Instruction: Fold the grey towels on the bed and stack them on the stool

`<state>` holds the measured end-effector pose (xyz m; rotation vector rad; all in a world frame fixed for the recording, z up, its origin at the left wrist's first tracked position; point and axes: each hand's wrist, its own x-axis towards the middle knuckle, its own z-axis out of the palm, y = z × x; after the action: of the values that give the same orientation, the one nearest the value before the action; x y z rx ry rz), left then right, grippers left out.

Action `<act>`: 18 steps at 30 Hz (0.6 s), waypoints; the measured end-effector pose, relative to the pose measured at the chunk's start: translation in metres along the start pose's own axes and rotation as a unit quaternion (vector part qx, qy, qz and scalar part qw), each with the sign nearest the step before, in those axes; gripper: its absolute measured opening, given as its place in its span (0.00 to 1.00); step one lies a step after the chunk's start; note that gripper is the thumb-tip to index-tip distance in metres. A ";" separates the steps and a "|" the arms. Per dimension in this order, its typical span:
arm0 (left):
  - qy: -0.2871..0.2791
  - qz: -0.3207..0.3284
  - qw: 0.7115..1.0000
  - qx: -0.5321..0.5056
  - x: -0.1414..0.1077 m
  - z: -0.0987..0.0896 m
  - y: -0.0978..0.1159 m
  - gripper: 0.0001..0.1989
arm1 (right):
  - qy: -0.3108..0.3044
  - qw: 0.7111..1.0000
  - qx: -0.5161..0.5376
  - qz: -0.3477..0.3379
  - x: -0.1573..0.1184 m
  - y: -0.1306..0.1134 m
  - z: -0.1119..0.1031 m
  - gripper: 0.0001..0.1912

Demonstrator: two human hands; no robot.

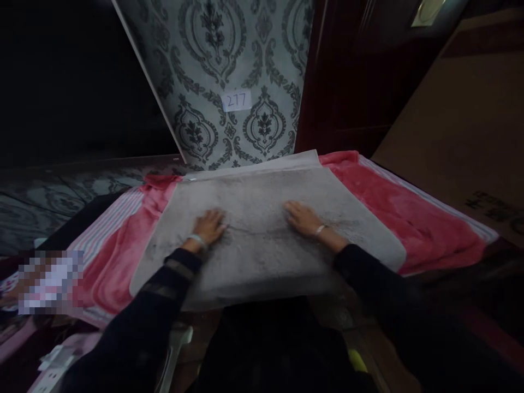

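A grey, stained cloth or mat [257, 262] lies spread over a pink-red blanket [368, 196], which shows on both sides of it. My left hand [209, 225] rests on the left half of the grey sheet, fingers spread and somewhat blurred. On the right half my right hand [303, 218] lies palm down with its fingers stretched out. A thin dark crease runs across the sheet between the two hands. Neither hand holds anything.
Behind stands a patterned wall with a paper label [236, 100] marked 277. A large dark screen [82, 82] is at the left, a cardboard sheet [462, 120] at the right. A white power strip [55, 365] lies at the lower left.
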<state>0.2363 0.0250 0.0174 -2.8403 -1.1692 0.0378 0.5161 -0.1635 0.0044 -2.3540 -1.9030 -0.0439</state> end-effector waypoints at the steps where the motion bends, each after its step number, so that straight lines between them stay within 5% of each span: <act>1: -0.019 0.030 0.999 -0.008 0.007 -0.003 0.013 0.27 | -0.006 1.000 0.012 -0.021 0.019 -0.028 0.004 0.32; 4: -0.045 0.090 0.994 -0.032 0.031 0.000 0.061 0.31 | -0.004 0.998 0.023 -0.050 0.056 -0.079 0.020 0.33; 6: -0.015 0.102 0.994 -0.035 0.043 0.008 0.074 0.32 | -0.006 0.998 0.021 -0.056 0.065 -0.075 0.027 0.33; 9: -0.004 0.080 0.996 -0.032 0.050 0.015 0.039 0.32 | -0.002 1.000 0.000 -0.027 0.063 -0.020 0.030 0.33; 14: 0.015 -0.101 0.995 -0.022 0.057 0.021 -0.063 0.33 | 0.004 0.987 -0.040 0.157 0.034 0.114 0.032 0.31; 16: 0.023 -0.124 0.992 -0.020 0.068 0.027 -0.067 0.34 | 0.011 0.978 -0.039 0.203 0.019 0.154 0.033 0.32; 18: 0.040 -0.139 0.990 -0.007 0.084 0.034 -0.045 0.30 | 0.011 0.973 -0.027 0.229 0.010 0.180 0.029 0.33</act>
<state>0.2625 0.1181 -0.0132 -2.6339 -1.5373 -0.0975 0.6928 -0.1879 -0.0366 -2.7510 -1.3192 -0.0797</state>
